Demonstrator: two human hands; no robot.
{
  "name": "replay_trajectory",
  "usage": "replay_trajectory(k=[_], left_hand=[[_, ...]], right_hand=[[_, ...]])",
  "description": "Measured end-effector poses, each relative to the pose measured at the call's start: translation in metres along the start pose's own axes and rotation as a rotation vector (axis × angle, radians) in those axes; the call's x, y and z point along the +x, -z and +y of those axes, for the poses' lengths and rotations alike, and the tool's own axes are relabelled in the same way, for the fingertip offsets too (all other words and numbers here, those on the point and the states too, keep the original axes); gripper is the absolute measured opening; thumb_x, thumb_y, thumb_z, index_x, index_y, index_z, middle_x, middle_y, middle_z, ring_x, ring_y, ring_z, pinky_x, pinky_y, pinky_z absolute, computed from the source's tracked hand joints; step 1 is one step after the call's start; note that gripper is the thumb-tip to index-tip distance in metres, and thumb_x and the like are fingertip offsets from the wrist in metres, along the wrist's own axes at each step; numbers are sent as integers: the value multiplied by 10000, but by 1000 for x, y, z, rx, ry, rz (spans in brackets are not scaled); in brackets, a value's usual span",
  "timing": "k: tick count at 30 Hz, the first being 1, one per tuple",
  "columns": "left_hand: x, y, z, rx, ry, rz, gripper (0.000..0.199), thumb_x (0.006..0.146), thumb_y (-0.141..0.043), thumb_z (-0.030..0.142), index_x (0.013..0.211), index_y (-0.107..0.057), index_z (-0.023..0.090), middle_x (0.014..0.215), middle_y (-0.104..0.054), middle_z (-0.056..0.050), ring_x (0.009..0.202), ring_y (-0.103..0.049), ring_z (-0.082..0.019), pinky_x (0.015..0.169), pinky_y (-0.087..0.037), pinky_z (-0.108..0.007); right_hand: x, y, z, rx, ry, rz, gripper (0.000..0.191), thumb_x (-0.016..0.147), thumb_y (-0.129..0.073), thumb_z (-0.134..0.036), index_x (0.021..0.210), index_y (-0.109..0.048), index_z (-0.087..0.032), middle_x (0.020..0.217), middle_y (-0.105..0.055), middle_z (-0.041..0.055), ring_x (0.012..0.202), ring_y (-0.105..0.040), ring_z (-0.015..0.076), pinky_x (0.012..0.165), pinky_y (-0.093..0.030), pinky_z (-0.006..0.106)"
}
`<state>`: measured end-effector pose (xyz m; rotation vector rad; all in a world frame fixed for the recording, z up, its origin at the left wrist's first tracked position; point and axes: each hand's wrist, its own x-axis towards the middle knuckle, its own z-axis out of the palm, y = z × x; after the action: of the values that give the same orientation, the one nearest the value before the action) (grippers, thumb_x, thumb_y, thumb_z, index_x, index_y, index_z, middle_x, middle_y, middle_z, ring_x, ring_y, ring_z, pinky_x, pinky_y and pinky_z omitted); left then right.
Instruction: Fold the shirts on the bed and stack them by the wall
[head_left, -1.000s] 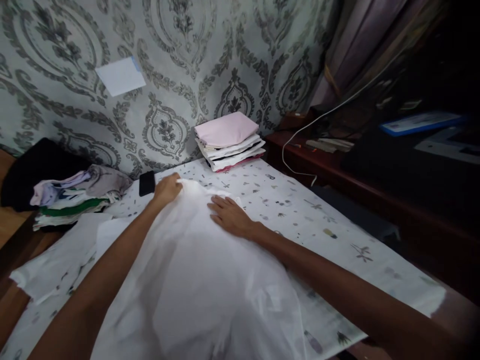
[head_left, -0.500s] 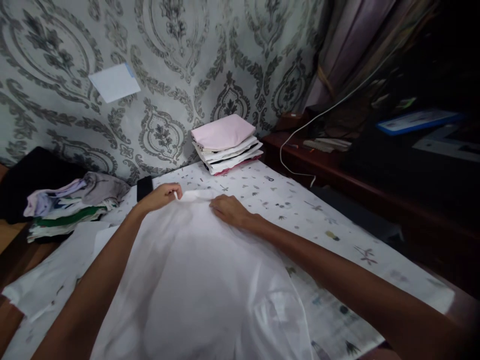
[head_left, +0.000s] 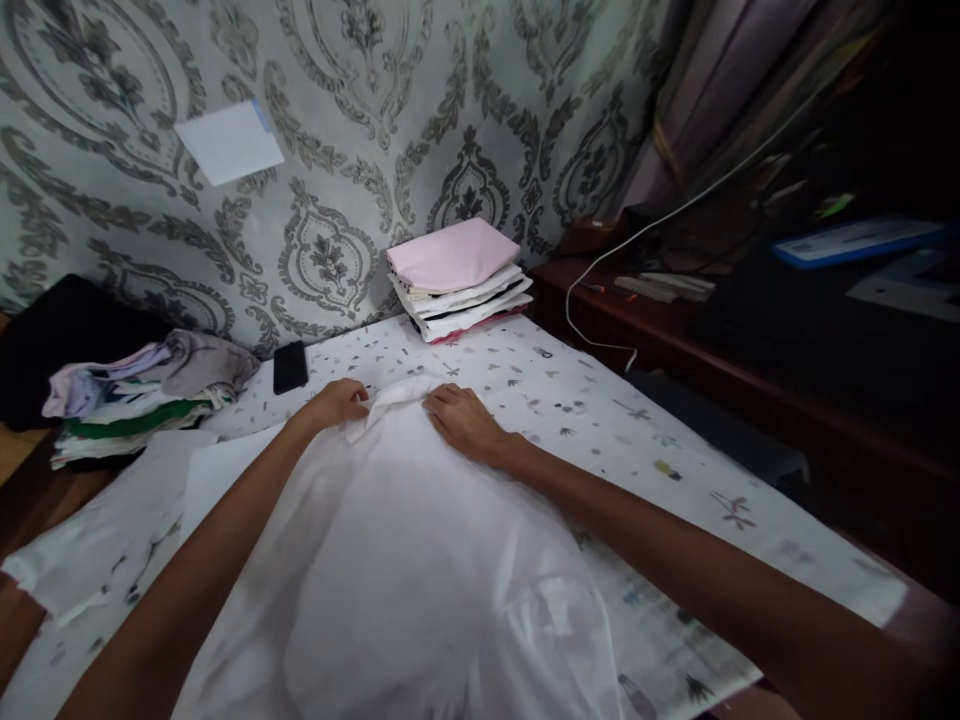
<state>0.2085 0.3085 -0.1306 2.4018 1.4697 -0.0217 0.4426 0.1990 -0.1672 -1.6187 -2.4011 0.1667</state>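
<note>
A thin white cloth [head_left: 390, 560] spreads toward me across the middle of the patterned sheet [head_left: 555, 400]. At its far edge, on the left, my left hand [head_left: 339, 403] is closed on the cloth with bent fingers. My right hand [head_left: 461, 418] grips the same edge a little to the right, fingers curled over it. Between the two hands the edge is bunched into a raised fold. Another white garment [head_left: 112, 520] lies flat beyond my left forearm.
A folded stack topped with pink fabric [head_left: 454, 258] stands against the wall. Piled clothes [head_left: 142, 400] lie at the left, near a black phone [head_left: 289, 367]. A white cable [head_left: 600, 265] hangs over the dark red furniture [head_left: 585, 310] at the right.
The view has shifted slightly. My left hand sits a little lower, showing more of the phone, and the cloth's edge between my hands is more bunched.
</note>
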Motion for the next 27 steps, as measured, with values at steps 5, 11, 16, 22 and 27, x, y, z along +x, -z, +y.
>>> replay_trajectory(k=[5,11,16,22,27], left_hand=[[-5,23,11,158,13,50,119,650,-621,85,688,-648,194,903,-654,-94,929,-639,-266,823,-478,-336],[-9,53,45,402,85,139,281,746,-505,8,934,-694,98,1215,-562,-222,1081,-608,-339,912,-482,-415],[-14,64,75,660,55,263,357,832,-394,-20,1013,-687,74,1231,-534,-212,1110,-589,-295,880,-493,-354],[-28,73,79,376,-124,416,154,822,-524,148,926,-636,166,955,-619,-83,917,-589,-236,788,-457,-332],[-64,52,79,-41,-242,334,36,806,-538,223,834,-551,205,665,-522,51,617,-476,-137,611,-355,-263]], right_hand=[[0,-5,2,-6,7,18,289,1001,-408,-168,1139,-661,-142,1231,-636,134,1172,-513,269,919,-412,396],[-1,-7,2,-9,15,34,286,1006,-412,-169,1137,-666,-145,1253,-628,140,1191,-505,261,937,-403,398],[-1,-8,2,-22,10,25,292,1009,-402,-156,1128,-668,-145,1256,-628,137,1213,-498,260,942,-396,394],[-1,-12,6,2,-27,76,316,1008,-401,-197,1225,-629,-179,1339,-586,128,1246,-485,258,989,-370,399],[-1,-10,6,24,-71,71,326,991,-409,-209,1233,-625,-175,1337,-581,133,1246,-485,256,1012,-361,406]])
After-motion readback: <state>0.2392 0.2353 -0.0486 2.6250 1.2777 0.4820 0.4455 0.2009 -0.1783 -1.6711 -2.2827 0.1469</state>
